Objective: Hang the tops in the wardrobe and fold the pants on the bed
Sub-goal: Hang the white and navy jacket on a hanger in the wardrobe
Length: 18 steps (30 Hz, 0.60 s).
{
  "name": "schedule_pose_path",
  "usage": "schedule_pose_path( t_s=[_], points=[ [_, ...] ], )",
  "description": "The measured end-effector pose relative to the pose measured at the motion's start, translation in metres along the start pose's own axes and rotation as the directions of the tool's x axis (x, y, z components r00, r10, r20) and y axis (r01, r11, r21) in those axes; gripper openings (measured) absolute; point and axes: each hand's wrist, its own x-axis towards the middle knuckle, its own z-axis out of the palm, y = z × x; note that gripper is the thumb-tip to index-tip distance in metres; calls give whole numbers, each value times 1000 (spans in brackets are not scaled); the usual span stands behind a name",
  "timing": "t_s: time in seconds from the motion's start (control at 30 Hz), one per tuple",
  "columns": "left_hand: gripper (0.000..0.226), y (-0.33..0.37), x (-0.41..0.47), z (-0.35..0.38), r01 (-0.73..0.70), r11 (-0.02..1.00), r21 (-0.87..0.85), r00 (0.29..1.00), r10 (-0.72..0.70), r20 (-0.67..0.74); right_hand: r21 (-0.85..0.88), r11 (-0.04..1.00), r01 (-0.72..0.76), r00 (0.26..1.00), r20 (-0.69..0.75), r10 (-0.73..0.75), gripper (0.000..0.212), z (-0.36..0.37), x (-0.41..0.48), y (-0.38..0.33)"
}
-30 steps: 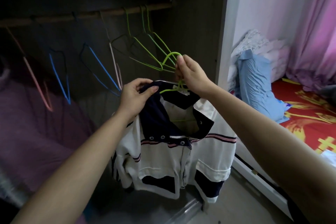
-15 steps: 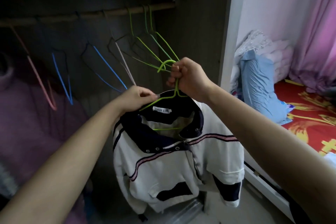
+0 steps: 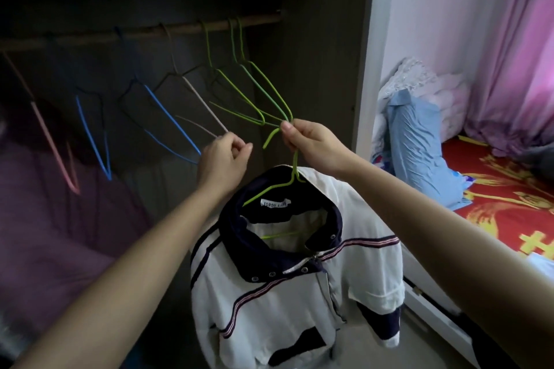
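Right hand (image 3: 314,147) pinches green hanger (image 3: 295,164) neck, white-navy jacket (image 3: 299,293) hanging below; wardrobe rod (image 3: 186,30) lies above, far-left. Left hand (image 3: 221,159) curled, apparently empty.

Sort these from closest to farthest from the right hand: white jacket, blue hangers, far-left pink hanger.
1. white jacket, hanging just under the right hand.
2. blue hangers, left along the rail.
3. pink hanger, far left end.
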Motion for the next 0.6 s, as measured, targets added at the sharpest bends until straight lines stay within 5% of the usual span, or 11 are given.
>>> schedule_pose_path(
  t_s=[0.1, 0.2, 0.3, 0.43, 0.6],
  points=[
    [48, -3, -10, -1, -187, 967, -176, 950, 223, 217, 25, 999, -47, 997, -52, 48, 39, -3, -1, 14],
    [40, -6, -26, 15, -280, 960, -23, 839, 256, 479, 38, 998, -58, 993, -99, 62, 40, 2, 0, 22],
    [29, -9, -36, 31, -185, 980, -78, 894, 201, 401, 12, 998, -57, 989, -139, 58, 40, 10, 0, 30],
    [36, -7, -44, 39, -283, 958, 41, 850, 231, 473, 26, 996, -87, 981, -173, 91, 41, 8, -4, 40],
    [33, -4, -46, 45, -164, 986, -8, 949, 160, 273, 47, 997, -64, 958, -277, 74, 33, 2, -5, 45]
  ],
)
